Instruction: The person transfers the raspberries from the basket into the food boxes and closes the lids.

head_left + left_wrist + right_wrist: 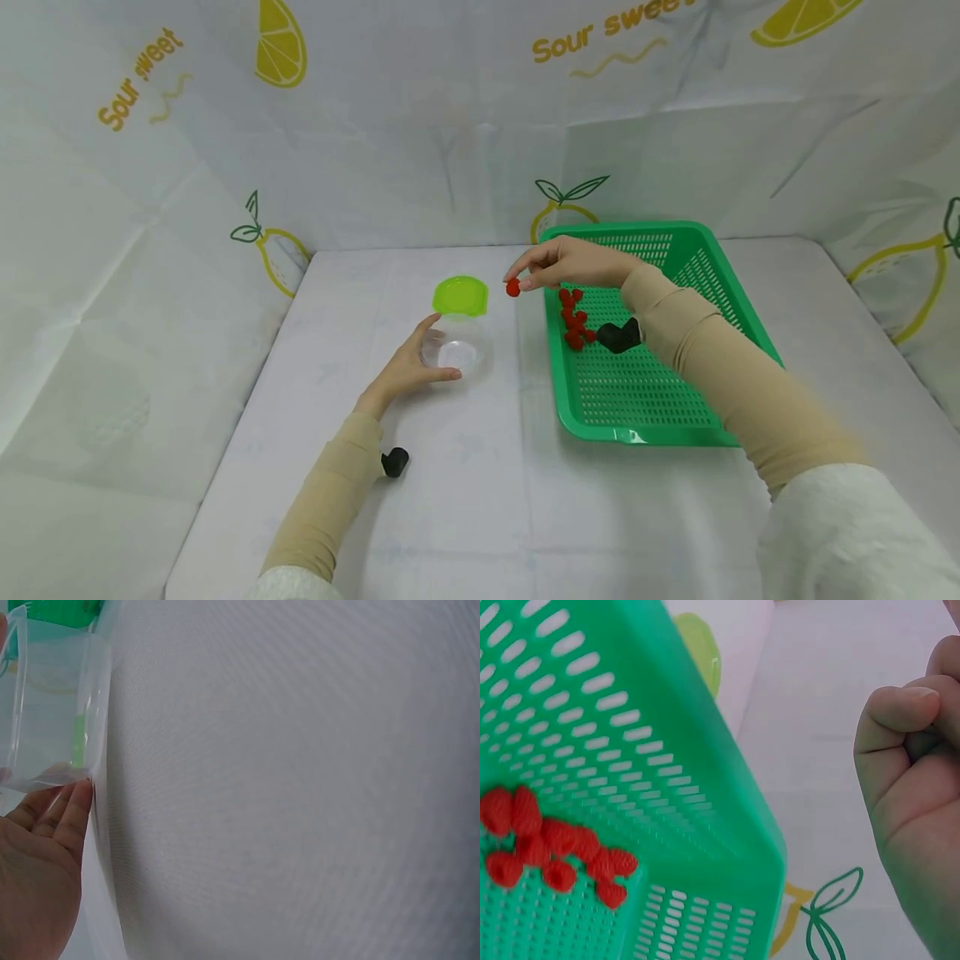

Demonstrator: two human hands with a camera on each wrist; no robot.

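My right hand (576,262) pinches one red raspberry (513,287) between thumb and fingers, raised beside the basket's far left corner. In the right wrist view that berry is out of sight. A clear plastic tub (459,357) stands on the table, and my left hand (407,363) holds it from the left with thumb and fingers around its side. The left wrist view shows fingertips (73,814) against the wall of the tub. Several more raspberries (559,838) lie clustered in a green basket (637,436), near its left wall.
Just behind the tub lies a bright green lid (460,296). The perforated basket takes up the right part of the table, partly under my right forearm. A white cloth (450,500) covers the table, and lemon-printed sheets (360,175) hang around it.
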